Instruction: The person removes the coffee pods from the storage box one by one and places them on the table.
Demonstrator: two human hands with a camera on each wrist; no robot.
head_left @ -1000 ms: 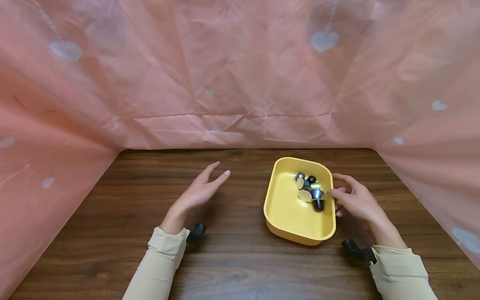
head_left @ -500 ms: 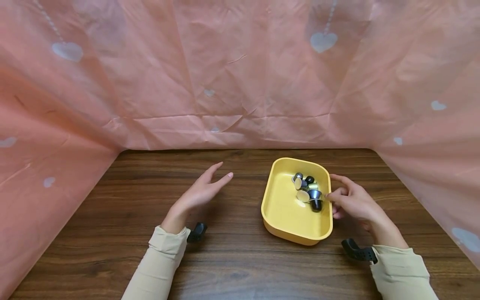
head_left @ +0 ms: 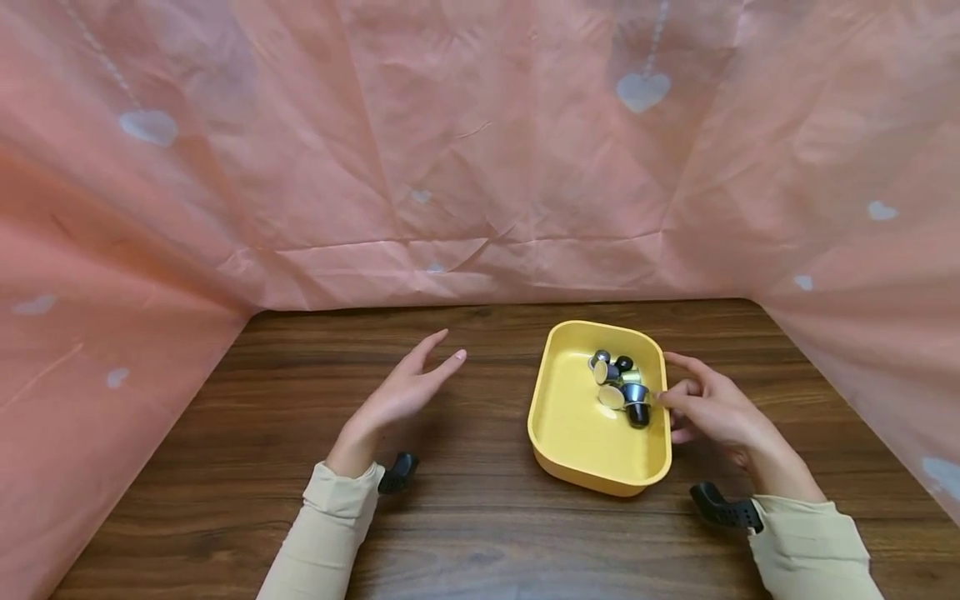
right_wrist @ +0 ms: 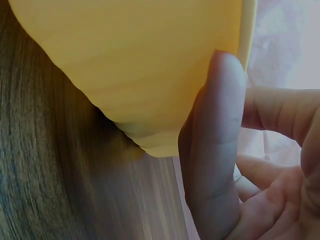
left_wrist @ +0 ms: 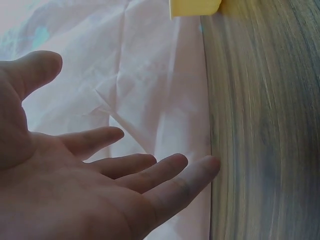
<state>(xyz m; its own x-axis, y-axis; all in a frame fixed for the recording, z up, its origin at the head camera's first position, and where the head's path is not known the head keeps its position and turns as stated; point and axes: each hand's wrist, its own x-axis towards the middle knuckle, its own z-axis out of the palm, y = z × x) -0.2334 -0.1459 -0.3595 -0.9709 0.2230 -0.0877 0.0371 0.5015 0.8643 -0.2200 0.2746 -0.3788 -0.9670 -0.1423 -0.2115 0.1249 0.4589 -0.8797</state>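
Observation:
A yellow rectangular container (head_left: pixel 577 442) with rounded corners stands on the table, right of centre. Coffee capsules (head_left: pixel 634 393), several in dark, blue, silver and pale green shades, lie against its right side. My right hand (head_left: pixel 716 408) pinches the right-hand rim, the thumb over the edge and fingers along the outside. The right wrist view shows one finger (right_wrist: pixel 215 135) pressed to the yellow outer wall, filling much of that picture. To the container's left, my left hand (head_left: pixel 401 387) hovers above the table with fingers spread, holding nothing. Its palm faces the left wrist camera.
Dark wood-grain table (head_left: pixel 465 533) lies beneath both hands. A pink sheet (head_left: pixel 465 167) printed with pale hearts hangs behind the table and along both sides. Black straps (head_left: pixel 723 508) sit at both wrists, by the beige sleeves (head_left: pixel 322 533).
The container has slid slightly left with my right hand on its rim. My left hand stays nearly still. The head view has shifted a little.

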